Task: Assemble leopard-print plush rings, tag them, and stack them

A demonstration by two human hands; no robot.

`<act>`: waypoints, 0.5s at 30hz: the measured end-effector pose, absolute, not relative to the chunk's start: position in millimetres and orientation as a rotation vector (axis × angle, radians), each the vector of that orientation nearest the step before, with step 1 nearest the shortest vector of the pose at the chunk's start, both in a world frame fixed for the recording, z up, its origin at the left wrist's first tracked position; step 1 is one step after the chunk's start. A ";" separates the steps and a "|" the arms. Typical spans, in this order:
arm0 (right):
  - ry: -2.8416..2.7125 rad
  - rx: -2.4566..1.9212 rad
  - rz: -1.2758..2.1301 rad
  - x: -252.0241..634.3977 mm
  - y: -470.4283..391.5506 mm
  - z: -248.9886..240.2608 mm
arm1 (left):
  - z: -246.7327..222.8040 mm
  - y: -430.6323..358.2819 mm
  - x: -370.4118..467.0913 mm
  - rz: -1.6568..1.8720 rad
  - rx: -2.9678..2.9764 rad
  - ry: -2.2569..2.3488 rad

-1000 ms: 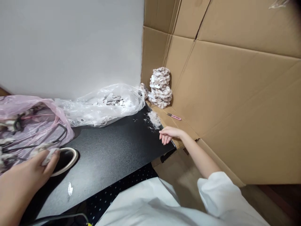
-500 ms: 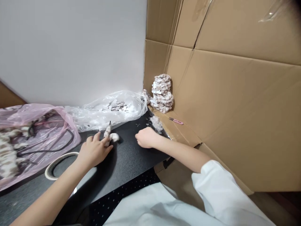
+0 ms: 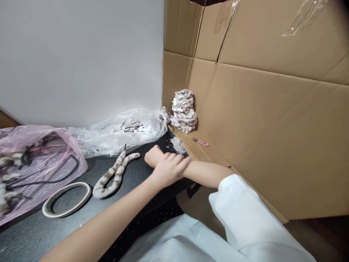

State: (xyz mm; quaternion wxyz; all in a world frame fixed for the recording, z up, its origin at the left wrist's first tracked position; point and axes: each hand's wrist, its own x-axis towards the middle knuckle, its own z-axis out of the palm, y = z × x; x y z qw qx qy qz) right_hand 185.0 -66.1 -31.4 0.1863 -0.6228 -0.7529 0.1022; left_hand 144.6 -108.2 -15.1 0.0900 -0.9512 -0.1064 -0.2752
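Observation:
My left hand (image 3: 171,168) lies across my right forearm just behind the wrist, its fingers laid over the skin. My right hand (image 3: 154,156) is closed in a fist above the black tabletop; whatever it holds, if anything, is hidden. Left of both hands a white-and-brown furry strip (image 3: 119,177) rests bent in a U, a dark tip poking out of one end. Neither hand touches it. A roll of tape (image 3: 87,194) lies flat beside the strip's bend.
Furry pieces and dark cords fill a pink plastic bag (image 3: 61,145) at left. A clear bag (image 3: 100,140) with small flat pieces lies behind. Furry bundles with white tags (image 3: 185,109) are stacked by the cardboard wall (image 3: 259,127). Pink thread snips (image 3: 200,142) and white fluff (image 3: 177,145) lie nearby.
My left hand has left the furry strip and moved right onto my right forearm. The strip now shows its full U-shape. The view has shifted slightly.

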 end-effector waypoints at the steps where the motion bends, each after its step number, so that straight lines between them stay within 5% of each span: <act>1: -2.051 -1.773 0.269 187.4 -72.0 -33.0 | -17.1 -97.0 134.7 -0.861 -2.786 -0.353; 9: -1.605 -1.493 0.448 206.8 -86.1 -3.3 | 13.5 -53.1 58.2 -0.988 -2.676 -0.528; 13: -1.558 -1.002 1.115 207.0 -86.8 2.0 | 5.3 -67.9 45.6 -1.293 -2.476 -0.987; 15: -1.429 -0.769 1.359 205.1 -92.9 -5.8 | -6.9 -82.5 56.6 -1.127 -2.620 -0.733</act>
